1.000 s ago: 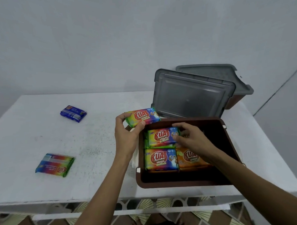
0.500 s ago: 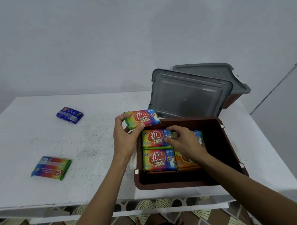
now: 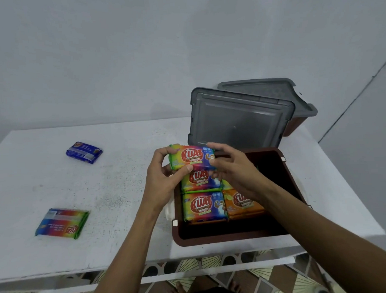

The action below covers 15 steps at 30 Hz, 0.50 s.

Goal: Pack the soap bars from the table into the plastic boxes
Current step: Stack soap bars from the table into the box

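Soap bar (image 3: 61,223) in rainbow wrap and a blue bar (image 3: 84,152) lie well left of the brown box (image 3: 225,239). A third bar (image 3: 191,157) hangs over its far-left corner, left hand (image 3: 164,180) and right hand (image 3: 235,169) each pinching an end. Likely light, stiff and slick, so grip the short ends.

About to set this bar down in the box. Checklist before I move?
1. Grip on held bar, left hand and right hand at its ends: ok.
2. Box open, lid standing behind it: ok.
3. Free room in the box's right half: ok.
4. Held bar over that room: not ok, it hangs at the back-left corner, above the packed bars.
5. All bars packed: not ok, rainbow bar and blue bar lie on the table.
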{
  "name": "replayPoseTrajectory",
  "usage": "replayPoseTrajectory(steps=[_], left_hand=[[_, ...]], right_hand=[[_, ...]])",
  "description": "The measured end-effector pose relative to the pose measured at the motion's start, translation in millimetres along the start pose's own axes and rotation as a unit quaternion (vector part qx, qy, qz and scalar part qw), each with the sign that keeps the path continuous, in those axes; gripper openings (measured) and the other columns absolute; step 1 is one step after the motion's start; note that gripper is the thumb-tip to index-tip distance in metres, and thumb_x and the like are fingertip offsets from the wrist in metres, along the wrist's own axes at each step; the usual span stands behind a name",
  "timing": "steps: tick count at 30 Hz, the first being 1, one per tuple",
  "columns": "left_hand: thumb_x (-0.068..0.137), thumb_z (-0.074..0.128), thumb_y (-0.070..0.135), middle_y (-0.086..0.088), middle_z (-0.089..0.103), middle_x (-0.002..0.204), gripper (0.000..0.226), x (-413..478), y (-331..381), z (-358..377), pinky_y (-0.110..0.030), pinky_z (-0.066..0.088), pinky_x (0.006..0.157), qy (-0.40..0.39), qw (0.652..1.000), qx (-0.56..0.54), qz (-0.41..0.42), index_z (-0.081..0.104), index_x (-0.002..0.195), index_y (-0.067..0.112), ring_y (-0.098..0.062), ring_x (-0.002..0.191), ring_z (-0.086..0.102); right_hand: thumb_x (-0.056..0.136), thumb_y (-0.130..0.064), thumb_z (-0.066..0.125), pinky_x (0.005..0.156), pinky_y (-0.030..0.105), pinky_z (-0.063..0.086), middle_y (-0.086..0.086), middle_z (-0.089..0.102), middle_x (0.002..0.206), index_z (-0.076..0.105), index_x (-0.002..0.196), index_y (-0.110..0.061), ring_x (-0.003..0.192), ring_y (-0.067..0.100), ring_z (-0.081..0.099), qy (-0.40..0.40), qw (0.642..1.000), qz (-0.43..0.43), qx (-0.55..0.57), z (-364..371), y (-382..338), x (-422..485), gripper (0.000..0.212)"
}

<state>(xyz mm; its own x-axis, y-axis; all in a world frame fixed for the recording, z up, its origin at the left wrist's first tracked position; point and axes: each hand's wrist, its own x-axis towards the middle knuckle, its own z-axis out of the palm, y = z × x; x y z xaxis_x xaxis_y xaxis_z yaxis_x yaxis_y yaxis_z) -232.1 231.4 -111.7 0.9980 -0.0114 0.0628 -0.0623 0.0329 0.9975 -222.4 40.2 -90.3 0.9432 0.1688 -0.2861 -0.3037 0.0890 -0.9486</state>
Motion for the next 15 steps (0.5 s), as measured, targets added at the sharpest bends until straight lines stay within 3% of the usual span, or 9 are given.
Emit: replayPoseTrajectory(steps=[4,6,10,15], left_hand=[[0.076,0.074,0.041,0.021,0.055,0.12,0.044,2,-3,-6,-0.014,0.054,0.07,-0.042,0.992,0.118,0.034,0.051,0.112,0.034,-0.003,0.106,0.059],[0.082,0.064,0.047,0.02,0.056,0.123,0.039,1,-7,-10,-0.008,0.049,0.077,-0.036,0.98,0.181,0.074,0.053,0.117,0.034,0.002,0.111,0.054],[0.092,0.05,0.04,0.011,0.055,0.13,0.032,2,-22,-20,-0.018,0.041,0.096,-0.008,0.944,0.298,0.139,0.061,0.118,0.025,-0.002,0.121,0.048],[0.092,0.046,0.034,0.003,0.053,0.134,0.036,-2,-36,-21,-0.012,0.031,0.101,-0.012,0.915,0.374,0.152,0.062,0.121,0.019,-0.007,0.124,0.044]], right_hand=[[0.091,-0.008,0.062,0.089,0.044,0.054,0.015,0.058,0.126,0.056,0.129,-0.02,0.118,0.032,0.06,-0.032,0.998,0.029,0.044,-15,4,-9,0.041],[0.09,-0.008,0.063,0.086,0.044,0.056,0.014,0.059,0.126,0.057,0.128,-0.022,0.116,0.029,0.062,-0.041,0.998,0.033,0.022,-26,5,-17,0.041],[0.088,-0.014,0.066,0.081,0.041,0.06,0.006,0.061,0.121,0.057,0.126,-0.029,0.107,0.021,0.067,-0.052,0.993,0.047,-0.092,-39,9,-36,0.041],[0.09,-0.01,0.065,0.077,0.036,0.06,0.003,0.061,0.12,0.058,0.123,-0.031,0.104,0.019,0.068,-0.072,0.986,0.06,-0.138,-33,19,-47,0.04]])
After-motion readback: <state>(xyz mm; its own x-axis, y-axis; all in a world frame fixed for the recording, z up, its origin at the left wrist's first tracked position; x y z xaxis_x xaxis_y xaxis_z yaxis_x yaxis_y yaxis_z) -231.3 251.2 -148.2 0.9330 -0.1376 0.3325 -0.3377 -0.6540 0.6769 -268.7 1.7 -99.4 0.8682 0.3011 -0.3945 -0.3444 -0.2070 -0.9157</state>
